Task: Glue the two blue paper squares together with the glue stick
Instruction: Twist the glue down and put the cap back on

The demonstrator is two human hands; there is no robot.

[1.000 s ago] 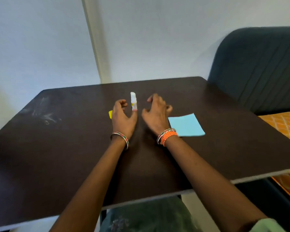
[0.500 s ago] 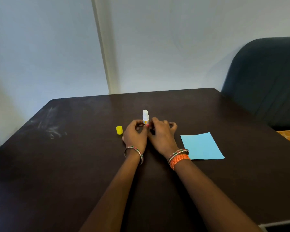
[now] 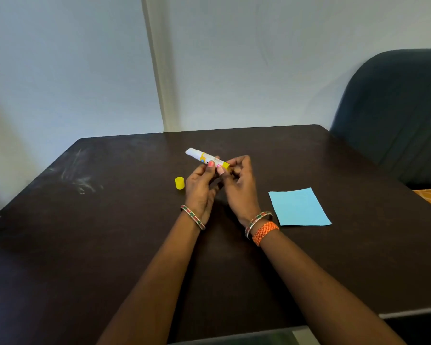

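**Glue stick held uncapped in both hands over the worktop**

Glue stick [image 3: 205,158] lifted off the worktop [image 3: 110,232], lying nearly level, white tip aimed up and to the left, yellow base toward the right. Pinched around the middle by the left hand [image 3: 199,189], thumb on the label facing the camera. Gripped at the yellow base by the right hand [image 3: 239,188], fingers curled round that end. Both hands close together, knuckles almost touching under the stick.

Yellow cap [image 3: 179,183] standing on the worktop just left of the left hand, apart from the stick. Blue paper [image 3: 299,207] flat on the worktop to the right of the right hand, near its wrist but not touching. Only one blue sheet plainly seen; cannot tell whether a second lies under it.

Thin bangle [image 3: 193,217] on the left wrist; bangle and orange woven band [image 3: 265,232] on the right wrist. Pale scuff marks [image 3: 77,175] on the dark top, well to the left of the hands. Dark padded chair [image 3: 396,115] beyond the far right corner, pale wall [image 3: 234,58] behind.
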